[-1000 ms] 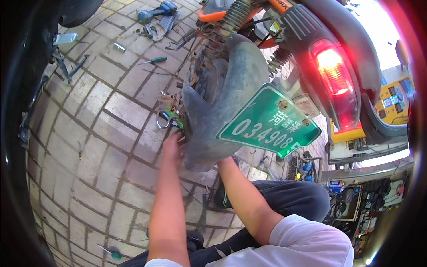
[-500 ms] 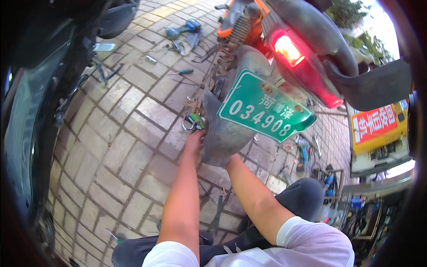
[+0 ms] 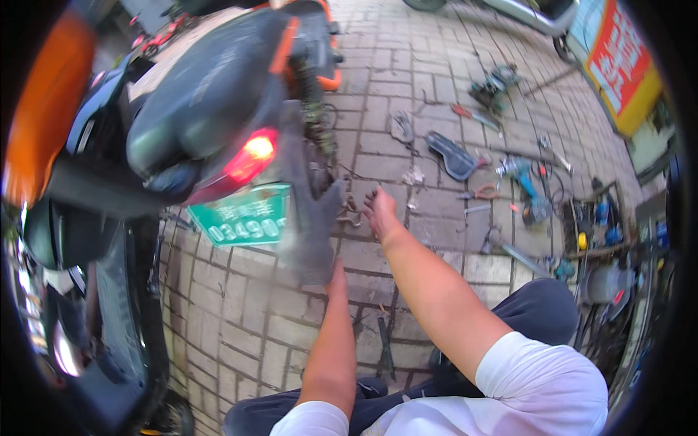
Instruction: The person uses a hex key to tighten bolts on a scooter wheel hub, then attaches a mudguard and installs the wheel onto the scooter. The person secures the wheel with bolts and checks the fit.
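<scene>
The scooter's dark rear mudguard [image 3: 309, 240] hangs in front of me, with a green number plate [image 3: 243, 216] and a lit red tail light [image 3: 251, 156] to its left. My left hand [image 3: 337, 277] is at the mudguard's lower end; its fingers are hidden behind it, so any hold is hidden too. To the right of the mudguard, my right hand [image 3: 379, 212] reaches forward, its fingers loosely bent and apart, with nothing visible in them. Dark smudges mark its fingertips. Close to these fingers is a small metal part [image 3: 352, 214] by the wheel area, too blurred to name.
Tools lie on the brick paving [image 3: 371, 283] to the right: a blue cordless tool [image 3: 527, 185], pliers [image 3: 481, 192] and a wrench [image 3: 556, 154]. A dark plastic cover [image 3: 452, 155] is farther off. A tool tray [image 3: 592, 221] stands at right. Another scooter [image 3: 109, 305] is close on the left.
The view has swung right, so the scooter appears farther left. My right hand has come out from behind the mudguard. The green tool by my left hand is out of sight.
</scene>
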`<state>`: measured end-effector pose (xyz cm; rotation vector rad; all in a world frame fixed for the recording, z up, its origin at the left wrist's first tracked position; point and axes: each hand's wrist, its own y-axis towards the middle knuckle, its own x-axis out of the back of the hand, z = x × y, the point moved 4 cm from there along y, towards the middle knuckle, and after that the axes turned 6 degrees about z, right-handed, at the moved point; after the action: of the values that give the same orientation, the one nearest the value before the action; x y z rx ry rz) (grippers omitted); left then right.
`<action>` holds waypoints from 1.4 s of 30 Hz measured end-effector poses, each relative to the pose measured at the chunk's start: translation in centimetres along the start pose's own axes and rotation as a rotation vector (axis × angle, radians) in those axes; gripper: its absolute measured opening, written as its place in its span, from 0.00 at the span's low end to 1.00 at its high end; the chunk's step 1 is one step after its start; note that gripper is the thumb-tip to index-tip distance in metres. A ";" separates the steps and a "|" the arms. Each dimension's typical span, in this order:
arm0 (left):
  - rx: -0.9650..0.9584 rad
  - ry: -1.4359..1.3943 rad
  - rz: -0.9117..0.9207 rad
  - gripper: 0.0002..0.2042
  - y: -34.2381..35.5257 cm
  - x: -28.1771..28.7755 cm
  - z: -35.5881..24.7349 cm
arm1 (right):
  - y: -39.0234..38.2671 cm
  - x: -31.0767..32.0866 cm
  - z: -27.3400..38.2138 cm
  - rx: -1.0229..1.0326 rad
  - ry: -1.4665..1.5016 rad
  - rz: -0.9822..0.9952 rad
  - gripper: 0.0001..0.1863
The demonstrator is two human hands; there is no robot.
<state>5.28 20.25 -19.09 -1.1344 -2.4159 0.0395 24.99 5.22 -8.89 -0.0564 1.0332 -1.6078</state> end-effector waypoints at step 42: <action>0.237 0.249 -0.223 0.42 -6.4 5.7 -20.9 | -7.8 -4.2 2.4 1.032 -0.767 0.117 0.23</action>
<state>6.44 16.69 3.22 -0.7161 -2.2302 0.1034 21.65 6.82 -0.46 0.0824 -0.4118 -1.6262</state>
